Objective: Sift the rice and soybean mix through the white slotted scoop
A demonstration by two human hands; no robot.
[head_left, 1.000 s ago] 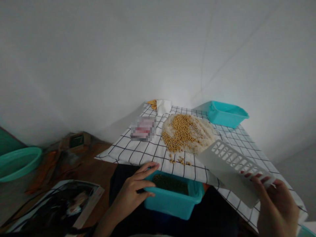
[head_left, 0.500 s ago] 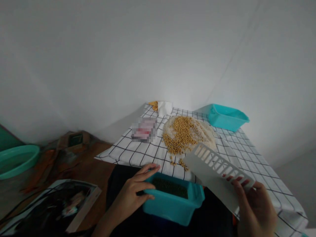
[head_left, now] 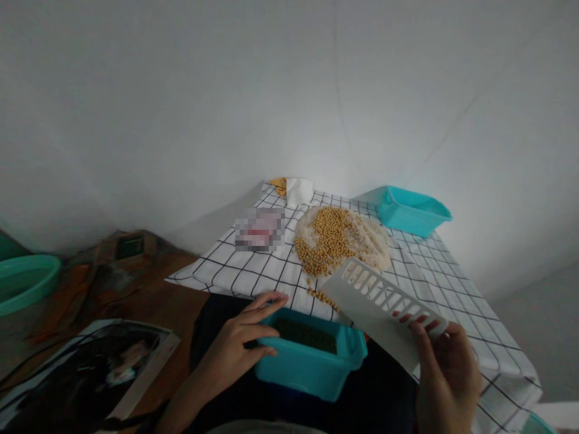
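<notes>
On my lap rests a teal plastic bin (head_left: 303, 371) with dark green, fine-grained contents (head_left: 305, 334). My left hand (head_left: 246, 337) grips its left end, thumb on the near wall and fingers over the far rim. In my right hand (head_left: 447, 374) is a grey-white slotted plastic panel (head_left: 375, 316), pinched by its right end between thumb and fingers, some fingertips showing through the slots. The panel tilts over the table edge, its far corner by a few loose yellow beans. Beyond it, a pile of yellow beans (head_left: 332, 235) lies over white grains (head_left: 366, 238).
A second teal bin (head_left: 414, 211) stands at the back right of the checked tablecloth (head_left: 253, 271). A white cloth-like item (head_left: 299, 191) and a blurred-out flat object (head_left: 260, 230) lie at left. On the floor are an open box (head_left: 136, 367) and a green basin (head_left: 29, 280).
The panel and my right hand have shifted left and slightly closer to the bin. My left hand keeps its hold. The whole view has shifted slightly.
</notes>
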